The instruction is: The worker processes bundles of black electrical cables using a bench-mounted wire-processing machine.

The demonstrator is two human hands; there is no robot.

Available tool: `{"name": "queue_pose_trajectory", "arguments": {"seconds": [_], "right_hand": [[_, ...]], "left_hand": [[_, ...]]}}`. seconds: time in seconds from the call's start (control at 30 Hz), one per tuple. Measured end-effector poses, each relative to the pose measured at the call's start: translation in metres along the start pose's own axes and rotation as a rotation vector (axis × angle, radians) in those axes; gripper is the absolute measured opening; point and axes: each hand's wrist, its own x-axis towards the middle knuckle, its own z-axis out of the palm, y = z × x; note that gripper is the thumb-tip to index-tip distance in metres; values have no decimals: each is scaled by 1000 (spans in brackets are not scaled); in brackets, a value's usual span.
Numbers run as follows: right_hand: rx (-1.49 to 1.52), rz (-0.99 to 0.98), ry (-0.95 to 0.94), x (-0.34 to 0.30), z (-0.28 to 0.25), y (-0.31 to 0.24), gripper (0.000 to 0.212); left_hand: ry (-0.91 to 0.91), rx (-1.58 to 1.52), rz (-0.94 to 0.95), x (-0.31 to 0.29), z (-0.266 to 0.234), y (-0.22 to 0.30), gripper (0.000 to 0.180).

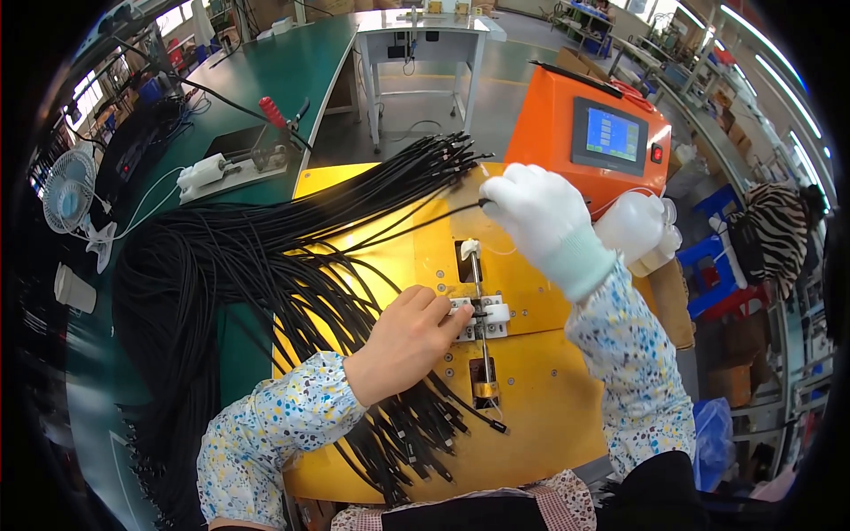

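Observation:
My bare left hand (407, 336) rests over the yellow work plate (558, 398), its fingers curled and fingertips at the small metal fixture (482, 316) in the middle. What those fingertips pinch, if anything, is hidden. Farther up, my right hand (536, 212), in a white glove, is closed on the end of a black cable (434, 219) running in from the left. A large bundle of black cables (239, 239) spreads across the plate's left side. One group of connector ends points to the far edge, another group of cable ends (416, 442) lies nearer to me.
An orange machine (531, 115) with a touch screen (611, 133) stands at the back right, beside white plastic bottles (630, 226). On the green table (239, 97) are a red-handled clamp (273, 112), a small fan (71, 199) and a paper cup (74, 290).

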Motion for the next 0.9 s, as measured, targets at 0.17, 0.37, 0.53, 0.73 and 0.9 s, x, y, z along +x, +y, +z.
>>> {"name": "queue_pose_trajectory", "arguments": {"seconds": [0.17,0.37,0.53,0.73,0.9], "right_hand": [[44,-38,96,-18,-15,-11,17],[-96,-39,59,-21,-6,-9,12],[-61,108,92,-24,10,-8,8],[508,246,-144,-63,-21,-38,8],[632,255,-168,-83,-30,-61,9]], "left_hand": [[35,-16,-50,4,-3,1,40],[42,-75,-78,4,-1,-7,27],[20,-35,6,8,-8,-10,20],[-161,-287,37,16,-82,14,32],[-148,-656,-245,16,-38,7,18]]}}
